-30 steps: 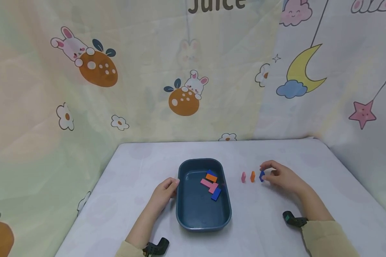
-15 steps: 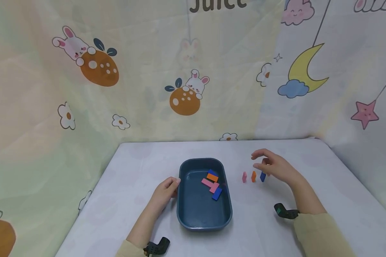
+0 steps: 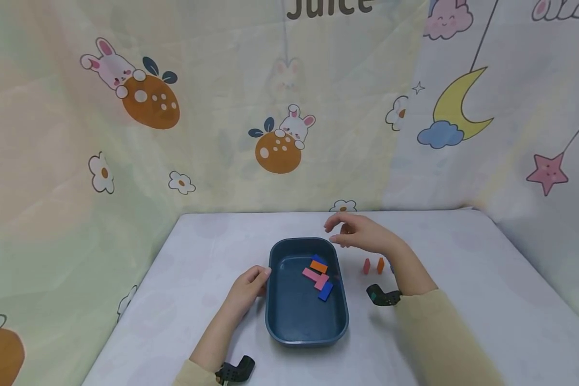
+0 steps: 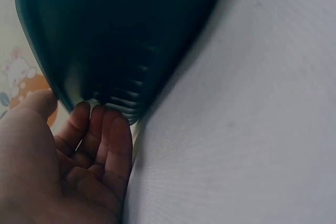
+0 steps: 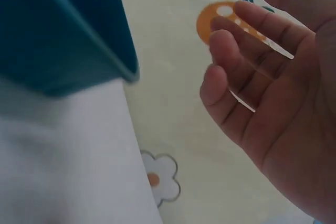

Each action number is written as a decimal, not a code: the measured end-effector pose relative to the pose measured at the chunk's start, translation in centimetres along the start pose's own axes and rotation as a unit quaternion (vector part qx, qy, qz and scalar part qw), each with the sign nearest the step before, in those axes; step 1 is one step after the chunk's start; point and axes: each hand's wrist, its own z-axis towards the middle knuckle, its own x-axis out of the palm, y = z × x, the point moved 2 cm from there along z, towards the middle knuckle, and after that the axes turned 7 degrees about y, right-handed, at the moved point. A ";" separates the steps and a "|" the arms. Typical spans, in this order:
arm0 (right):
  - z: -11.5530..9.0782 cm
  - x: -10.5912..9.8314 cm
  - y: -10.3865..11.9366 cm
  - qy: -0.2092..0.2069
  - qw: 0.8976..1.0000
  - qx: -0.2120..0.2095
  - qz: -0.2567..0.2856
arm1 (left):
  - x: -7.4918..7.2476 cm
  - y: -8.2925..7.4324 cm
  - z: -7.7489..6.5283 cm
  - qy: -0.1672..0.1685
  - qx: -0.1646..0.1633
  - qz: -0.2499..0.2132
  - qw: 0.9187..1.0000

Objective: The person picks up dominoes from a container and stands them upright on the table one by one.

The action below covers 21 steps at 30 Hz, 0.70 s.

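Observation:
A dark blue-green tray [image 3: 306,321] lies on the table. My left hand [image 3: 247,287] holds its left rim; in the left wrist view the thumb is at the rim and the curled fingers [image 4: 119,140] meet the outer wall. Several small flat blocks lie in the tray: a blue block [image 3: 325,291], an orange block [image 3: 318,266] and pink blocks, partly overlapping. My right hand [image 3: 359,232] hovers by the tray's far right corner, fingers loosely bent, holding nothing. Right of the tray a pink block [image 3: 366,266] and an orange block [image 3: 380,265] stand upright; the right forearm mostly hides a blue one.
The white-covered table [image 3: 212,241] meets a printed cloth backdrop [image 3: 222,161] at its far edge. Black wrist cameras sit on the left wrist [image 3: 236,371] and on the right wrist [image 3: 383,296].
My right hand has let go of the standing blue block, lifted and moved left and away to the tray's far corner. My left hand stays on the tray.

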 end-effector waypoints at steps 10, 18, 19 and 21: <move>5.0 2.9 1.4 0.121 0.993 0.015 -0.005 | 0.0 -0.2 -0.1 0.004 0.002 -0.007 1.000; 7.1 4.9 1.4 0.185 0.981 0.045 -0.039 | -0.1 -0.2 0.2 0.014 0.015 -0.022 1.000; 7.3 5.1 1.4 0.190 0.980 0.049 -0.043 | -0.2 -0.2 0.2 0.016 0.018 -0.024 0.999; 7.5 5.4 1.4 0.200 0.977 0.058 -0.045 | -0.3 -0.2 0.1 0.021 0.021 -0.020 0.999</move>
